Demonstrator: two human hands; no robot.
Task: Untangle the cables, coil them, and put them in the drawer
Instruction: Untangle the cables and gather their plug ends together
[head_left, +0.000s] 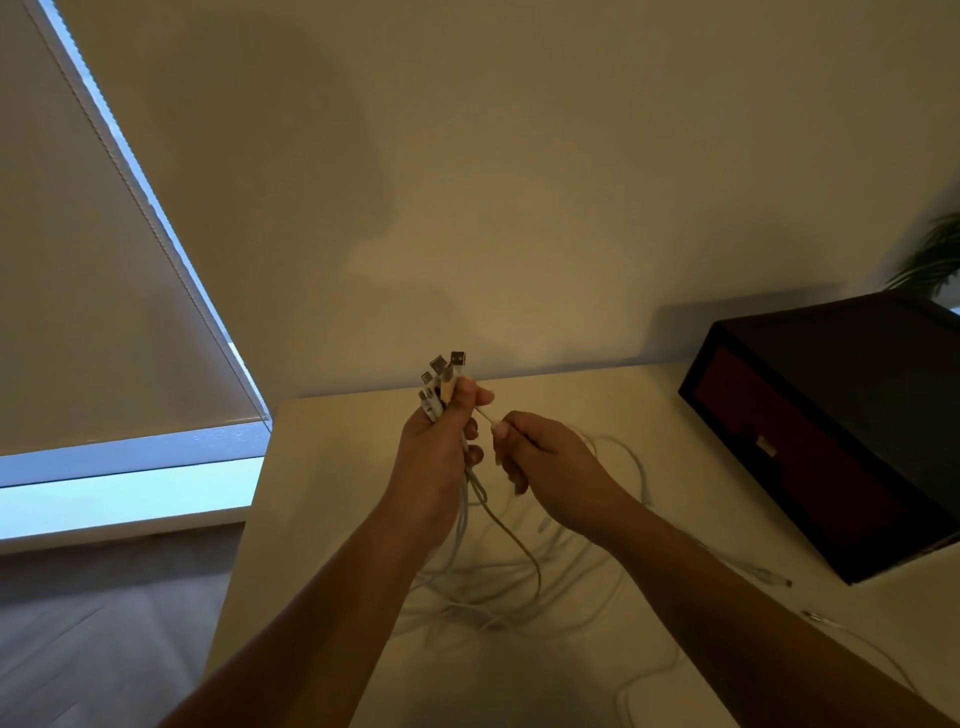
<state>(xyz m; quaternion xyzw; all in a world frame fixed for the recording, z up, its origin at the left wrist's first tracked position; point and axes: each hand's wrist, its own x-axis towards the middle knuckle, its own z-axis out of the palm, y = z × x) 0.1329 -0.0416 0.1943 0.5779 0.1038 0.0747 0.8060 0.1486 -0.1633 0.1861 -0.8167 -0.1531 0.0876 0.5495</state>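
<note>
2 bare hands work above a white table (332, 467). The left hand (436, 447) has its fingers curled round a bundle of white cables (498, 587) just below their plugs (441, 371), which stand up out of the fist with the metal ends uppermost. The right hand (545, 462) pinches 1 thin strand (484, 414) between thumb and forefinger. This strand runs straight across from the left fist, and the other fingers of the right hand are curled. Below both hands the cables hang down and spread in a loose tangle of loops on the table top, between the forearms. 2 free cable ends (779, 581) lie on the table to the right, near the front corner of a black drawer unit (857, 353). Its dark red drawer front (810, 467) sits flush in the unit and carries a small pale handle (764, 446). Background: a plain wall, a drawn roller blind (78, 260) at left, and leaves of a plant (935, 254) at far right.
</note>
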